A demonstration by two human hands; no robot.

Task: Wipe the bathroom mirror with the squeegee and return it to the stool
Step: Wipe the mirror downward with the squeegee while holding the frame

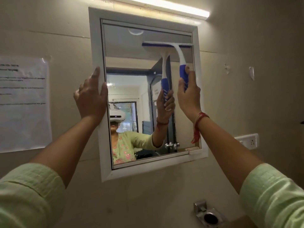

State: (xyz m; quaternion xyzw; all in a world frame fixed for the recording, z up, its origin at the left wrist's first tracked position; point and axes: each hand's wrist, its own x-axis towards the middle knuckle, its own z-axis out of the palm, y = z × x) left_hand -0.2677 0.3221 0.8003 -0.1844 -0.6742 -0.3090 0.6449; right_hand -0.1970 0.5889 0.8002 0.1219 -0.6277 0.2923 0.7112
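Observation:
The bathroom mirror hangs on the wall in a white frame. A white and blue squeegee lies with its blade against the glass near the top right corner. My right hand grips its blue handle from below. My left hand rests flat on the left side of the frame, fingers straight and thumb at the glass edge. The stool is not in view.
A lit tube light runs above the mirror. A printed paper sheet is taped to the wall at the left. A white socket plate sits at the right. A metal holder juts from the wall below.

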